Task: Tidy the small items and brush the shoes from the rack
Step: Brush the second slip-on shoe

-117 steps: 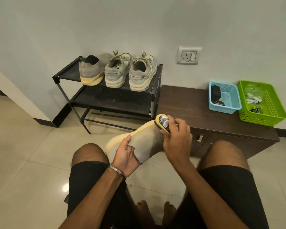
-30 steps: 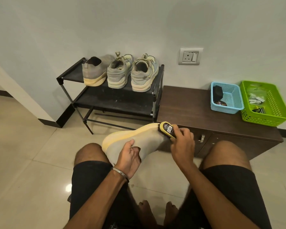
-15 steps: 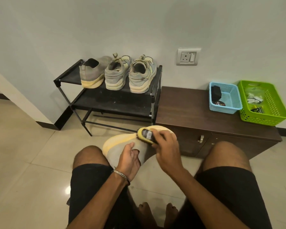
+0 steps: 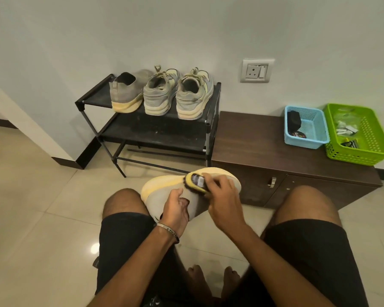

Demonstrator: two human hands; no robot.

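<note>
A: Fig., near field; left hand [image 4: 175, 209] grips the grey shoe [image 4: 195, 200] at its collar, thumb on the upper, sole turned up and away; right hand [image 4: 222, 196] is curled round the yellow brush [image 4: 195, 181], bristles on the upper near the sole edge. Risk?

B: Judged only; one-hand hold at the collar looks light, so a hard stroke could twist the shoe out & drop it onto the floor tiles [image 4: 31, 207]; brush could also skid off onto the left thumb.

A: Counts, near to far?

B: In hand: 1 shoe, 1 brush. Mid: rack [image 4: 155, 129], its top shelf w/ 3 shoes, i.e. 1 grey slip-on [image 4: 125, 94] + 2 laced trainers [image 4: 177, 94]; lower shelf bare. Beside it, 1 dark cabinet [image 4: 264, 147]; on top, 2 baskets: blue basket [image 4: 306, 140] w/ a dark item, green basket [image 4: 364, 151] w/ small packets, no. unclear. Far: 1 wall socket [image 4: 256, 70].
</note>
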